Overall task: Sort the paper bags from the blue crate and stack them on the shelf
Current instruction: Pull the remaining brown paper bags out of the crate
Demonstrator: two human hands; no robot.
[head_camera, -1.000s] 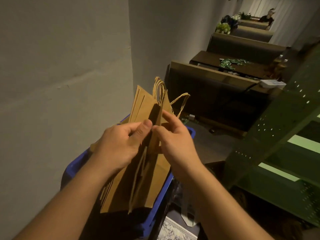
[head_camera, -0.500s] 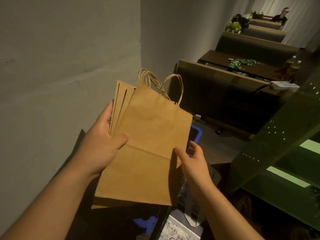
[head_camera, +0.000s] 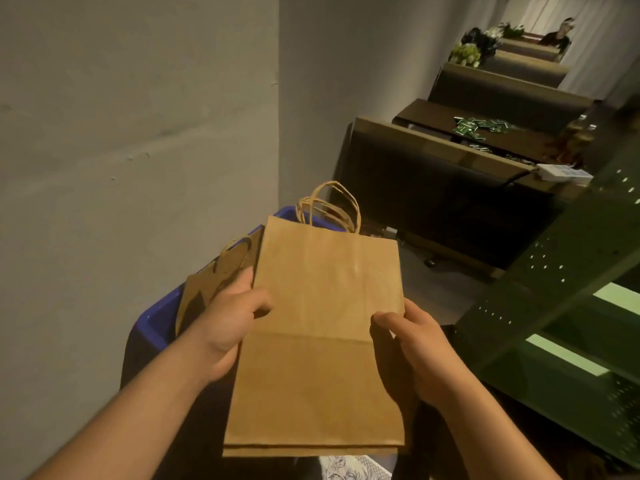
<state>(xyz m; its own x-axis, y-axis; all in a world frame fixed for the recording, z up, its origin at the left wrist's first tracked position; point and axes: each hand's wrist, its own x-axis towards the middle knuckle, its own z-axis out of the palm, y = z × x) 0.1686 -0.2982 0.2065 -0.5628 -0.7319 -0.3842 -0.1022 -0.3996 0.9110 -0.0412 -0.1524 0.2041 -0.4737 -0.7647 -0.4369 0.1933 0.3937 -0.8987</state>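
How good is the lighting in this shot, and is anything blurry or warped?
Head view: dim, warm light; the paper bags held by the left hand and right hand look sharp; the green shelf is dark; wide-angle bending at the edges.

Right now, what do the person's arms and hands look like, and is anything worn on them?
Both forearms are bare as far as the picture shows; no sleeve is in view. The left hand and the right hand wear no gloves, and I see no ring, watch or bracelet. The light is dim, so small details could be missed.
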